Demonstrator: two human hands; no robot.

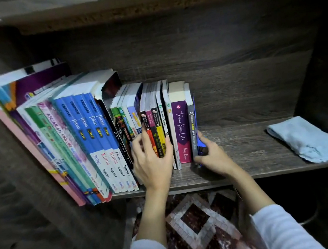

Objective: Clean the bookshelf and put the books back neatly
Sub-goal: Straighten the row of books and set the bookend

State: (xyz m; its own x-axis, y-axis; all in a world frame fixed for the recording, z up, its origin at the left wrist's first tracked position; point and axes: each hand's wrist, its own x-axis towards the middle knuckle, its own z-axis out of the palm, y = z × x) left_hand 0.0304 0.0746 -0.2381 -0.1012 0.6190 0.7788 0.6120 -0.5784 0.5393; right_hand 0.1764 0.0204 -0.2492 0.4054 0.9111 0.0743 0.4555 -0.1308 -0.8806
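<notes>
– Where the books [98, 132] stand, what sort of surface is it?

– Dark wood-grain shelf [243, 141], with a back panel [211, 46] of the same grain and another board [143, 0] overhead. The books are in a row on its left half, with tall ones by the left wall and shorter ones toward the middle.

– And the hands?

– The left hand [153, 163] has its fingers curled round a few thin paperbacks [156, 133] with red and yellow spines, thumb on one side and fingers on the other. The right hand [210, 156] is at the row's right end. Its thumb and fingers pinch the foot of a grey-spined book [193, 133], which stands against a purple book [181, 130].

– Anything on the rest of the shelf?

– A folded pale blue cloth [303, 140] lies near the right end, well apart from the books, with bare wood between.

– What of the room?

– Dim. Below the shelf's front edge a patterned floor [195, 217] shows, in brown, cream and dark red diamonds, between two pale sleeves [281, 232].
</notes>
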